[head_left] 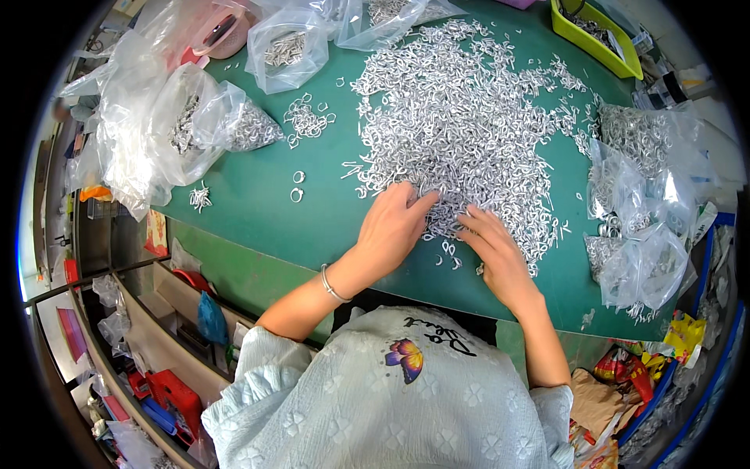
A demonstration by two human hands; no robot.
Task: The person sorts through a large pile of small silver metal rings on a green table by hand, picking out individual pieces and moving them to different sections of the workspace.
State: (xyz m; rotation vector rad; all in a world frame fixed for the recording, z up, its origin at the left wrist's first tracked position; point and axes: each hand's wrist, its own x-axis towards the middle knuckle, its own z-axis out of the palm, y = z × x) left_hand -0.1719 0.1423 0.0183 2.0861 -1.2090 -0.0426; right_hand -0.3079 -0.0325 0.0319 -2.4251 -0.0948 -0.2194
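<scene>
A broad heap of small silvery metal hooks and clasp-like pieces (461, 117) covers the middle of the green table. At its near edge my left hand (392, 221) rests with bent fingers. The thumb stands apart, and some fingertips are hidden. My right hand (498, 252) lies to its right, fingers stretched and slightly spread, touching the heap's edge. Neither hand shows a piece clearly held. A few loose clasps (448, 256) lie between the hands, nearer to me. Left of the heap are two rings (297, 186) and a small pile of ring-shaped pieces (308, 120).
Clear plastic bags of metal parts stand at the left (248, 125), back (285, 51) and right (637, 141). A pink basket (226, 35) sits back left, a yellow-green tray (598, 35) back right. A tiny pile of pins (200, 197) lies left. Open drawers (168, 313) are below left.
</scene>
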